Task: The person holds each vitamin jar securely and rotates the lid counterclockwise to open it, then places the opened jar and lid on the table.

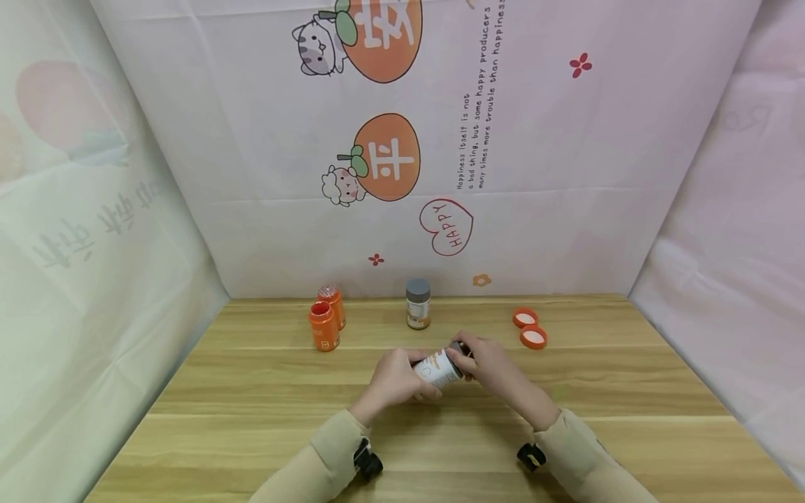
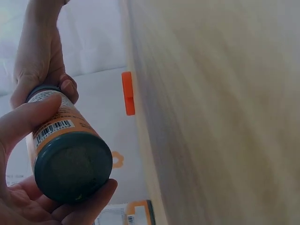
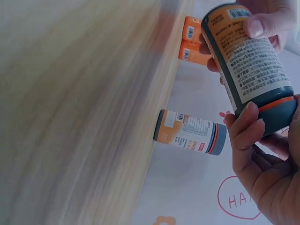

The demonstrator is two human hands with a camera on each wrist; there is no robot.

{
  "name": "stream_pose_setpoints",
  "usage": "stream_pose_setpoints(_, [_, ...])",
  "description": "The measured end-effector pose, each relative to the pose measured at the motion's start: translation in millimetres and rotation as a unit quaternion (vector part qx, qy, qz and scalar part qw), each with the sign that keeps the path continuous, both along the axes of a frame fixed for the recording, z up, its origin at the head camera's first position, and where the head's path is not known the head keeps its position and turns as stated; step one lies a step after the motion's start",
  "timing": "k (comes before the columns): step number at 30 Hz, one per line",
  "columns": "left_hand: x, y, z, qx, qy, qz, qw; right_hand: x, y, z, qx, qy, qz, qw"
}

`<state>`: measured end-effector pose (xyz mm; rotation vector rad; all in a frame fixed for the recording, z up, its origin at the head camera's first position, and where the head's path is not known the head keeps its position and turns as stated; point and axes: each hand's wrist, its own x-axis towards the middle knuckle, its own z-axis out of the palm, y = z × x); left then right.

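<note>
Your left hand [image 1: 397,378] has fingers and thumb clamped round the bottle [image 1: 437,369], label partly covered. Your right hand [image 1: 493,367] has thumb and fingers clamped on its grey lid [image 3: 277,117]; an orange ring [image 3: 276,103] shows at the seam. Bottle's off the table [image 1: 251,419], between your hands, tilted: lid toward 2 o'clock, base [image 2: 72,167] toward 8. Going from it: the 2nd bottle [image 1: 418,306] stands upright, lid on, at about 11 o'clock, near the table's back edge. 2 orange jars [image 1: 324,330] stand close together at 10 o'clock, the nearer uncapped, mouth showing. 2 red caps [image 1: 534,338] lie touching at 2 o'clock, white insides up. You've got beige sleeves [image 1: 330,447], black cam [image 1: 369,461] at each wrist. White sheet [image 1: 251,140] behind, printed HAPPY heart [image 1: 446,227] at 12 o'clock
</note>
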<state>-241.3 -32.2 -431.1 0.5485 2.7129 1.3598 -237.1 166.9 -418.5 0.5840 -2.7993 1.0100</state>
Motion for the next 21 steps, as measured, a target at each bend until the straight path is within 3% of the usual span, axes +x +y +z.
stream_pose_setpoints(13, [-3.6, -0.8, -2.8, 0.019, -0.031, -0.014, 0.9992, 0.0, 1.7, -1.4, 0.013, 0.034, 0.005, 0.9993])
stream_pose_setpoints(21, [-4.9, -3.0, -3.7, 0.041, -0.060, -0.031, 0.9969, -0.5, 5.4, -2.2, 0.013, 0.054, 0.043, 0.9975])
